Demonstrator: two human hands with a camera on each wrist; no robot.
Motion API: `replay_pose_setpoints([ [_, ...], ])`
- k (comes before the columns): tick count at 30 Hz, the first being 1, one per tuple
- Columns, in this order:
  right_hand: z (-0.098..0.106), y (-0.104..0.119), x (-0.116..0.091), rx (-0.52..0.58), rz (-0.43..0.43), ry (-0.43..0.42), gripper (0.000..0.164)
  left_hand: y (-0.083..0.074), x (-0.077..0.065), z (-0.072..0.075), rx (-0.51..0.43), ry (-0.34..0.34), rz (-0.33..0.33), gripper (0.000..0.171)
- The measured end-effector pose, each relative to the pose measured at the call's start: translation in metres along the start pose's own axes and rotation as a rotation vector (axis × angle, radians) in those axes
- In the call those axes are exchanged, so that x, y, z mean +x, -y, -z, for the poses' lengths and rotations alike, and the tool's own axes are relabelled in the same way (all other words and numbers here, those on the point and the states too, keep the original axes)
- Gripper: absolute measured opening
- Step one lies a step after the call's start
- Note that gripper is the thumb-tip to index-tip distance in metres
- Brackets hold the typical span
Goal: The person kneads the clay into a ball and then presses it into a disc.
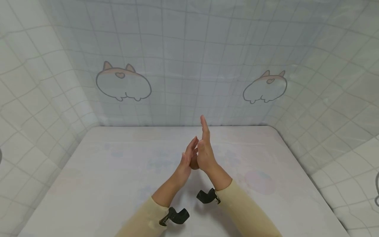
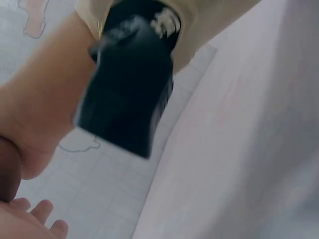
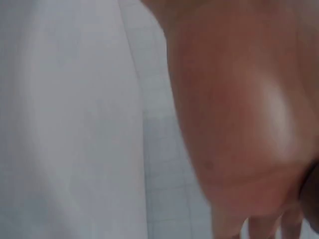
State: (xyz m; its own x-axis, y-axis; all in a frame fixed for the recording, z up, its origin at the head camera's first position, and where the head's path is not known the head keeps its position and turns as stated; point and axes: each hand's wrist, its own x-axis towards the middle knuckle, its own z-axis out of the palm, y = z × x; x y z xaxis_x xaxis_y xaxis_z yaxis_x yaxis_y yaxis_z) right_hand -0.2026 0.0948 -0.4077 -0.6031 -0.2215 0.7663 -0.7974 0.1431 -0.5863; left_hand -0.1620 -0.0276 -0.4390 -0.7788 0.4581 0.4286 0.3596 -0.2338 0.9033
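My two hands come together above the middle of the table, palms facing, with a brown rounded lump [image 1: 194,162] pressed between them. The left hand [image 1: 187,157] leans in from the left, its fingers extended upward and forward. Higher up reach the straight fingers of the right hand [image 1: 206,153], whose palm lies against the lump's other side. In the left wrist view the brown lump [image 2: 7,172] sits at the left edge between the palms. At the right edge of the right wrist view, the lump [image 3: 311,199] shows partly beside the right palm [image 3: 239,114]. The palms hide much of it.
A pale table [image 1: 118,184] with faint coloured patches lies under the hands. Behind it and at both sides hang white grid-patterned sheets [image 1: 183,65] with cartoon animal drawings. Black wrist mounts [image 1: 179,216] sit at the cream sleeves [image 1: 245,210].
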Motion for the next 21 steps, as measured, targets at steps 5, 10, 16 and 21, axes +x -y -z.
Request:
replay_pose_setpoints([
  [5, 0.003, -0.009, 0.001, 0.004, -0.047, 0.028, 0.091, -0.003, -0.002, -0.001, -0.045, 0.022, -0.053, 0.089],
  [10, 0.002, -0.018, -0.005, 0.023, -0.100, 0.070, 0.091, -0.006, -0.001, -0.002, -0.047, 0.015, -0.145, 0.088],
  [16, -0.002, -0.023, -0.014, 0.074, -0.157, 0.100, 0.091, -0.011, 0.001, -0.003, 0.000, -0.023, -0.205, 0.089],
  [21, -0.009, -0.025, -0.022, 0.134, -0.193, 0.142, 0.091, -0.016, 0.003, -0.001, 0.039, -0.074, -0.227, 0.088],
])
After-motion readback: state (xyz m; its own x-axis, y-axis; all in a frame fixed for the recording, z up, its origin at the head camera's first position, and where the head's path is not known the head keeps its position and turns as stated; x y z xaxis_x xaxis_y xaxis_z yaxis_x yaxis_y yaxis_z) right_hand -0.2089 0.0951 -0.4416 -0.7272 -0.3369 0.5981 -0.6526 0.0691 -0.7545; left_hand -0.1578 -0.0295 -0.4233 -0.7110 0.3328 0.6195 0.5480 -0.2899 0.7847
